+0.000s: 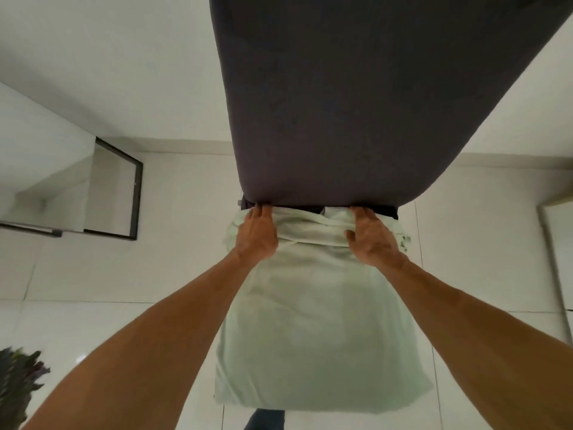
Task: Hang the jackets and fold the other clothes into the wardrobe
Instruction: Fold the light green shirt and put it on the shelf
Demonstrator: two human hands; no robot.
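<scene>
A pale green garment (pixel 313 321) hangs in front of me, folded over at its top edge, with its lower end loose above the floor. My left hand (pixel 257 235) grips its top left corner and my right hand (pixel 373 238) grips its top right corner, thumb spread below the fold. Both sets of fingertips reach the near edge of a long dark grey padded surface (pixel 356 103), which stretches away from me. A strip of dark cloth (pixel 384 211) shows just under that edge. No wardrobe is in view.
White floor tiles (pixel 155 274) surround the padded surface. A black-framed mirror (pixel 136 193) leans at the left wall. Dark leaves of a plant (pixel 18 380) sit at the lower left. A pale metal frame (pixel 555 274) stands at the right edge.
</scene>
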